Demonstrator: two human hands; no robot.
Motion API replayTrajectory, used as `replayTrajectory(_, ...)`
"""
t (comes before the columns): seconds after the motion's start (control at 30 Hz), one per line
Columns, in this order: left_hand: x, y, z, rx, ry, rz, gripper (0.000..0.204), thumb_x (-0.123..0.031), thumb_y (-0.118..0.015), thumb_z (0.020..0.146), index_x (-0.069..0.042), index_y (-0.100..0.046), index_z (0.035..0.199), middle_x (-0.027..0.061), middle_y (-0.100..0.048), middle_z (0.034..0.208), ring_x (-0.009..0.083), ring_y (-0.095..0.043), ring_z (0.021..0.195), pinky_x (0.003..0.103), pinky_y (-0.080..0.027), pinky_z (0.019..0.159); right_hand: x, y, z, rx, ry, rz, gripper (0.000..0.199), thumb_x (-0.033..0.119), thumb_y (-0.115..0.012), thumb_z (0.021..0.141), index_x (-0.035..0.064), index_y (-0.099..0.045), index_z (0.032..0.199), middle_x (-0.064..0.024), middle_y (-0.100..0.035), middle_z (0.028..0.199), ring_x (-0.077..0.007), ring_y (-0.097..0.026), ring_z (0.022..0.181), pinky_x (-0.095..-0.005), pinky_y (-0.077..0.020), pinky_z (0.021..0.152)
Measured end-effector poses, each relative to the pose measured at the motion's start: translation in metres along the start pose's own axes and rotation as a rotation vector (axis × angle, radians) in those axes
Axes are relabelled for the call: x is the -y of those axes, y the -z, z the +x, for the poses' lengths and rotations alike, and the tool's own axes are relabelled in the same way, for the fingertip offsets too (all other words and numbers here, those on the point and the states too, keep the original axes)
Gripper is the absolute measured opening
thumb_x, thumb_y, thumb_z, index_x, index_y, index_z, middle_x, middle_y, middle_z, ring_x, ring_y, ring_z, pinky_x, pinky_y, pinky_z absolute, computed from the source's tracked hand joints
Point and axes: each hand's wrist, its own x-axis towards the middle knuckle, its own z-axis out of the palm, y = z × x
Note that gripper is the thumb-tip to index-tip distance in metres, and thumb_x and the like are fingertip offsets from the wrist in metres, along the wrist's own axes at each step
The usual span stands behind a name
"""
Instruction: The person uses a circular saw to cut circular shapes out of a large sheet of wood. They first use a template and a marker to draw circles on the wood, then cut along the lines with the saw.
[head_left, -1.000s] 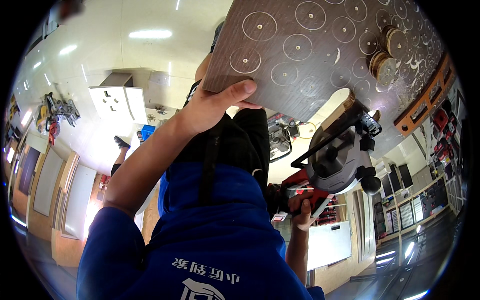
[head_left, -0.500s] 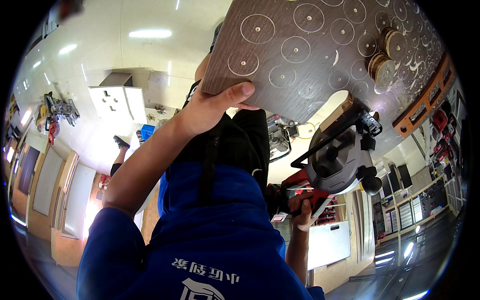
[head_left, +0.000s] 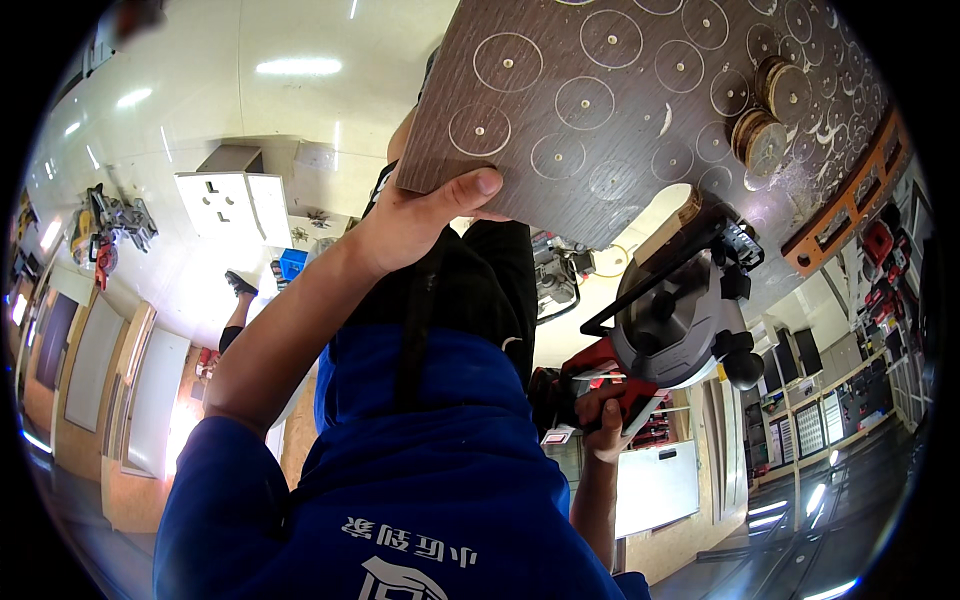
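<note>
A dark wood-grain board (head_left: 520, 150) marked with many light circles spans the upper middle and right. My left hand (head_left: 425, 215) is closed on its near left corner, thumb on the top face, the other fingers mostly hidden underneath. At lower right, my right hand (head_left: 603, 415) wraps the red-and-black handle of a circular saw (head_left: 668, 325) with a round grey guard. The saw's front end meets the board's near edge beside a short wooden strip (head_left: 672, 228). Two stacks of round wooden discs (head_left: 765, 145) sit on the board, among shavings and sawdust.
An orange slotted straight bar (head_left: 845, 205) lies along the board's right side. Below the board on the left are a white box (head_left: 235, 205) and a blue bin (head_left: 292, 264). Shelves with tools (head_left: 820, 415) stand at right. A person's leg and shoe (head_left: 240, 285) show at left.
The board and its discs appear shifted slightly left and down in the picture. Both hands keep their holds, and the saw has hardly moved.
</note>
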Motion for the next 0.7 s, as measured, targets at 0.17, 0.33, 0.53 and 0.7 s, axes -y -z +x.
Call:
replayTrajectory(0.17,-0.008,-0.001,-0.002,-0.022,0.04,0.044,0.055,-0.023,-0.066,0.094,-0.001,-0.038,0.137,0.017,-0.058,0.123,0.03,-0.063,0.11,0.044,-0.06,0.086,0.005,-0.003,0.003,0.006,0.01,-0.009,0.029,0.026,-0.066,0.088,0.0003,-0.054,0.083,-0.0038,-0.05,0.054,-0.0122,-0.047,0.045,-0.0269,-0.0415,0.046)
replayTrajectory(0.33,0.002,-0.001,-0.001,-0.019,-0.002,-0.042,0.055,-0.022,-0.066,0.094,-0.001,-0.039,0.137,0.0161,-0.058,0.123,0.029,-0.062,0.111,0.044,-0.058,0.089,0.007,-0.004,0.004,-0.003,0.019,-0.011,0.029,0.026,-0.066,0.088,-0.0003,-0.055,0.083,-0.0041,-0.05,0.054,-0.0123,-0.047,0.045,-0.0269,-0.0418,0.046)
replayTrajectory(0.53,0.001,0.001,-0.002,-0.001,0.014,-0.013,0.054,-0.024,-0.066,0.094,-0.001,-0.04,0.136,0.0149,-0.058,0.123,0.027,-0.062,0.111,0.041,-0.058,0.089,0.01,-0.007,0.006,-0.028,0.011,0.004,0.028,0.025,-0.066,0.088,0.0001,-0.054,0.081,-0.004,-0.049,0.054,-0.0118,-0.046,0.045,-0.027,-0.0412,0.046)
replayTrajectory(0.7,-0.004,0.0,-0.005,-0.034,0.032,-0.012,0.054,-0.026,-0.067,0.094,-0.001,-0.042,0.136,0.0136,-0.059,0.12,0.0253,-0.062,0.109,0.04,-0.057,0.088,0.011,-0.008,0.008,-0.014,0.015,0.01,0.029,0.026,-0.066,0.089,0.0005,-0.054,0.081,-0.0037,-0.048,0.054,-0.0115,-0.045,0.045,-0.0263,-0.04,0.045)
